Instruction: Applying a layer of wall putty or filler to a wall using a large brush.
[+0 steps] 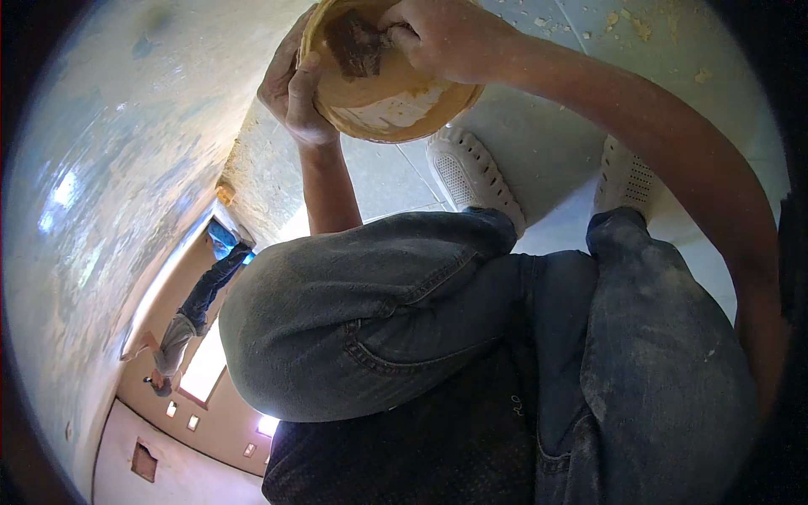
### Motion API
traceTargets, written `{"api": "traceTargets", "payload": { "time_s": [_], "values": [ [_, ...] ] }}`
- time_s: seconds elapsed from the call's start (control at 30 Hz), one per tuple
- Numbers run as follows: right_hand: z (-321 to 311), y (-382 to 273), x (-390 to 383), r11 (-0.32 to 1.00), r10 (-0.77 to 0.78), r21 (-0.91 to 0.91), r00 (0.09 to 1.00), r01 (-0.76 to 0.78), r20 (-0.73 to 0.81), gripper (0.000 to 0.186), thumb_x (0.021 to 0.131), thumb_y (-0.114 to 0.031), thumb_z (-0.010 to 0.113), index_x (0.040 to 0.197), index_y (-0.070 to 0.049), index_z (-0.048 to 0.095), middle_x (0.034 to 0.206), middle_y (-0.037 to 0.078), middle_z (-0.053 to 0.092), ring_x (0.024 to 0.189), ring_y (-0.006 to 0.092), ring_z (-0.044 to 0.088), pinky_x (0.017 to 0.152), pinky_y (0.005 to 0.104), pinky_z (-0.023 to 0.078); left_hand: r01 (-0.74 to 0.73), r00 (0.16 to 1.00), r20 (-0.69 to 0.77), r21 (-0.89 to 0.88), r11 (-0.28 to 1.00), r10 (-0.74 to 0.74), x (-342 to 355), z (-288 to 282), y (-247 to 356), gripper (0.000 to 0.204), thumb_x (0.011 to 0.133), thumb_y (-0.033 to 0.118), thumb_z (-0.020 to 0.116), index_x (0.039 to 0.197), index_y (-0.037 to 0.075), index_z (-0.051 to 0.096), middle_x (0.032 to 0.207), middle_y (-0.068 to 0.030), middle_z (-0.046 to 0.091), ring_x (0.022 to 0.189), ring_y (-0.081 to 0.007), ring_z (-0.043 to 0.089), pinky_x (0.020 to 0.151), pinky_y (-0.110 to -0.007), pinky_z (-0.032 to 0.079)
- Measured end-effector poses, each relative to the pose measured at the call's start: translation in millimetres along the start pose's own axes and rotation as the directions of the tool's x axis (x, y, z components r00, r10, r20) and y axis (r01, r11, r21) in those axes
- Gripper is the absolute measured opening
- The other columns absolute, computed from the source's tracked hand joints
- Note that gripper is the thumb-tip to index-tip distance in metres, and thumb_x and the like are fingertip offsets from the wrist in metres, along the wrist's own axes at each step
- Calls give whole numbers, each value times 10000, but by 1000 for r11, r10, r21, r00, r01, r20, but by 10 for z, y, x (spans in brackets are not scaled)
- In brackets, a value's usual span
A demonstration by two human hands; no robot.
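My left hand (299, 99) holds a round plastic bowl (368, 130) by its left rim, with the thumb over the edge and the fingers underneath. Tan plaster-like paste coats much of the inside, and a paler streak shows along the near wall. In my right hand (442, 38), which reaches over the bowl from the right, the fingers are closed on a flat, dark scraper (353, 46). Its blade lies inside the bowl near the far left wall and is smeared with brown. My hand hides the scraper's grip.
A patchy plastered wall (126, 143) rises on the left. My white clogs (473, 172) rest on the tiled floor (547, 160), beside my bent knees. Dry flakes (635, 25) lie farther off. Another person (189, 316) stands by the wall in the background.
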State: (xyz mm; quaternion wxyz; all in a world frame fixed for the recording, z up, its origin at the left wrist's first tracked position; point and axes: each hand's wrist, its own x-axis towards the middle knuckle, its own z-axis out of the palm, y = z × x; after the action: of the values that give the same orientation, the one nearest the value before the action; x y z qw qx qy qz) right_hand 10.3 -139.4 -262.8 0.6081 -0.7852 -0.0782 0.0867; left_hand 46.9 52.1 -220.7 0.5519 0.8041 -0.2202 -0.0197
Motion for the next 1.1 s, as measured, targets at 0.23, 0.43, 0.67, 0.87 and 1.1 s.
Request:
{"api": "traceTargets", "payload": {
  "time_s": [0.23, 0.43, 0.67, 0.87, 1.1],
  "values": [
    [7, -13, -197, 1000, 27, 1, 999, -27, -17, 256, 881, -191, 547, 976, 14, 668, 854, 253, 655, 777, 383, 647, 749, 423, 514, 40, 997, -63, -50, 998, -43, -3, -96, -83, 445, 870, 191, 445, 1111, -151, 596, 992, -241, 662, 859, -267, 655, 757, -338, 536],
    [-627, -334, -345, 920, 146, 285, 912, -267, 383, 347, 949, -295, 536, 1054, 21, 632, 692, 63, 625, 541, 159, 530, 560, 314, 456, 73, 986, -146, -59, 996, -81, -34, -469, -212, 438, 826, 152, 524, 1149, -130, 609, 1035, -183, 659, 959, -219, 613, 863, -291, 467],
    [-1066, 15, -984, 734, 273, 394, 771, -553, 575, 475, 940, -103, 560, 1370, 9, 390, 985, 75, 619, 809, 133, 581, 735, 272, 487, 286, 934, -123, -301, 910, -335, 109, -252, 152, 489, 824, 207, 526, 1201, -95, 599, 1126, -170, 659, 1036, -220, 609, 923, -318, 465],
    [-1173, -31, -883, 819, 123, 455, 882, -349, 454, 441, 887, -15, 598, 1284, -8, 403, 1109, 104, 580, 1003, 171, 586, 897, 309, 464, 273, 947, -86, -294, 916, -310, 99, -384, 116, 502, 827, 225, 528, 1217, -84, 592, 1144, -175, 653, 1043, -226, 611, 926, -328, 468],
    [-1745, -209, -864, 845, 145, 465, 951, -263, 275, 472, 859, 18, 592, 1284, -37, 396, 1012, 80, 586, 864, 129, 568, 706, 262, 449, 258, 960, -28, -309, 915, -280, -9, -465, 143, 588, 849, 327, 513, 1285, -67, 533, 1252, -174, 592, 1160, -246, 549, 1014, -348, 402]
  ]
}}
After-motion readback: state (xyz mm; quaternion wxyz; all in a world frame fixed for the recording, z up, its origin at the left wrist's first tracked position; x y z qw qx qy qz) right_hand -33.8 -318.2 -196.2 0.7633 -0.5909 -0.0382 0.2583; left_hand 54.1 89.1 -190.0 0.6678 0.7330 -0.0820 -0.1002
